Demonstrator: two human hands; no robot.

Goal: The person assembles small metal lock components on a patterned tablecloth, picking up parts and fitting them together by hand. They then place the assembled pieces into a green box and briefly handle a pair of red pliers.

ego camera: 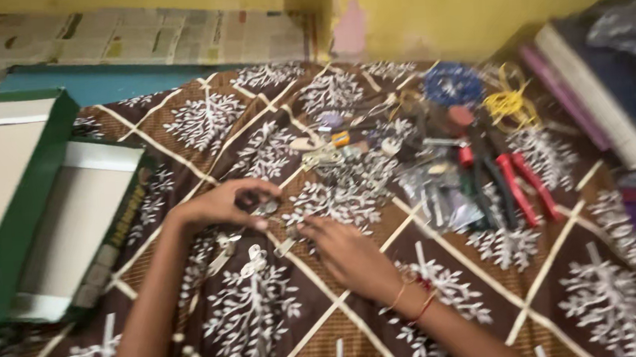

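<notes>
The left hand (223, 204) curls its fingers around a small metal part (266, 207). The right hand (345, 251) lies flat, fingers spread and empty, touching another small metal piece (287, 245) on the brown patterned cloth (267, 309), just beside the left fingers.

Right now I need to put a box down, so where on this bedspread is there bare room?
Bare bedspread lies right of the right hand, below the red-handled pliers, and between the arms. It is crowded above the left hand, around the small metal parts.

Motion is blurring the small metal parts (262, 238) by both hands; the green box (15, 214) is running off the left edge.
</notes>
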